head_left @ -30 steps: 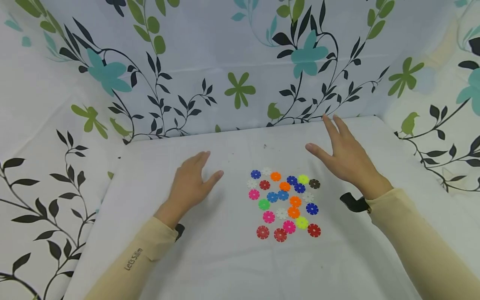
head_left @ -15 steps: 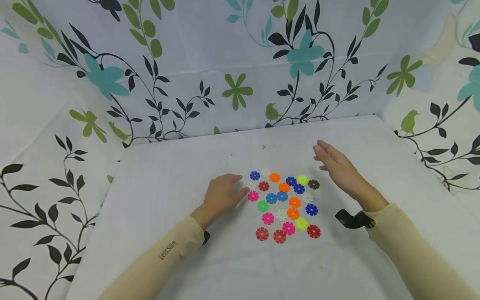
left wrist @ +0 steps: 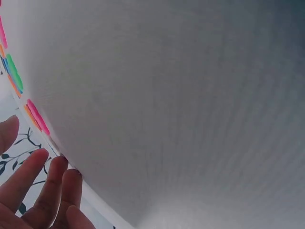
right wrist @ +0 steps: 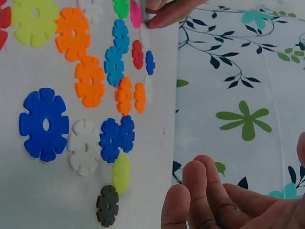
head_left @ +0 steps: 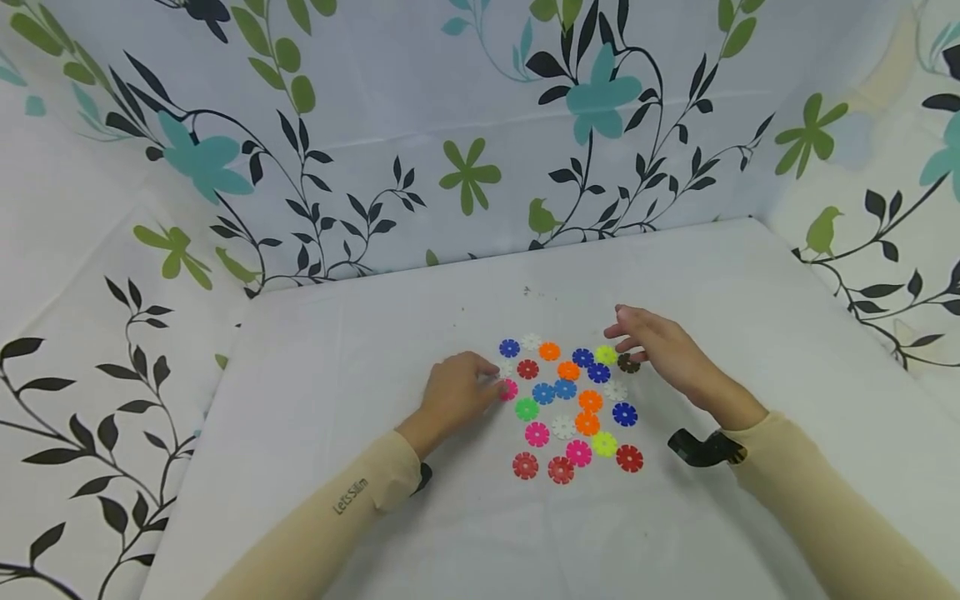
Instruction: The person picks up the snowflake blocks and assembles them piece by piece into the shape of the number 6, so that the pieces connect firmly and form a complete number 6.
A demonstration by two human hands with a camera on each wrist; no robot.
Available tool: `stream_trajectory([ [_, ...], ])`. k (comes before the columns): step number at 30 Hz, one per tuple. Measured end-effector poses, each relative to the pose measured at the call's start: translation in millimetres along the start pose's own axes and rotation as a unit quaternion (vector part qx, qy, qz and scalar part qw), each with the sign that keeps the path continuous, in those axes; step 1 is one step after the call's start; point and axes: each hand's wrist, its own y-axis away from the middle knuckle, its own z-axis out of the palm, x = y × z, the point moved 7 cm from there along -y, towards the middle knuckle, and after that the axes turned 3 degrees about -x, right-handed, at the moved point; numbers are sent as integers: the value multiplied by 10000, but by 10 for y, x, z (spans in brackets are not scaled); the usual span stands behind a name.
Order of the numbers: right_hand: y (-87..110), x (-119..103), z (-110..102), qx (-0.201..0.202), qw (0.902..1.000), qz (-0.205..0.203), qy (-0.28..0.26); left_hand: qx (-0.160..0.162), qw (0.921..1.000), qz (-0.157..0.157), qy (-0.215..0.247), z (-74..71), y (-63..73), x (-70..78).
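Many flat, notched plastic discs in several colours lie spread on a white cloth-covered table. My left hand [head_left: 459, 390] is at the left edge of the spread, fingers loosely bent. Its thumb tip overlaps a pink disc [head_left: 511, 389], and a white disc [head_left: 507, 368] lies by the index fingertip. In the left wrist view the thumb and fingers [left wrist: 50, 188] are apart with nothing between them. My right hand [head_left: 663, 354] hovers at the far right of the spread, beside the brown disc [head_left: 628, 363], with fingers relaxed and holding nothing.
Red discs [head_left: 561, 470] form the near edge of the spread. A black wrist mount [head_left: 701, 450] sticks out under the right sleeve. Patterned curtain [head_left: 468, 179] with leaves and flowers hangs behind the table [head_left: 360, 325] and along its sides.
My left hand has moved right, up to the pink disc at the spread's left edge. The right hand has come down and inward to the brown disc, its fingers less spread.
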Motion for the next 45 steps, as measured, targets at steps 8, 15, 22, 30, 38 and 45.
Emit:
stream_trajectory([
  [8, 20, 133, 192, -664, 9933, -51, 940, -43, 9968, 343, -715, 28, -43, 109],
  [15, 37, 150, 355, -1087, 9858, -324, 1242, -21, 9927, 469, -1107, 48, -62, 144],
  [22, 57, 191, 486, -997, 9780, -398, 1788, -56, 9923, 469, -1142, 44, -58, 155],
  [30, 77, 154, 608, -927, 9643, -638, 2397, -289, 9964, 183, -780, 9, -64, 97],
  [38, 86, 84, 654, -1068, 9454, -972, 2923, -431, 9979, -198, -437, -43, -99, 2],
  [45, 79, 81, 680, -1210, 9468, -917, 2837, -421, 9979, -485, -34, -43, -90, -75],
])
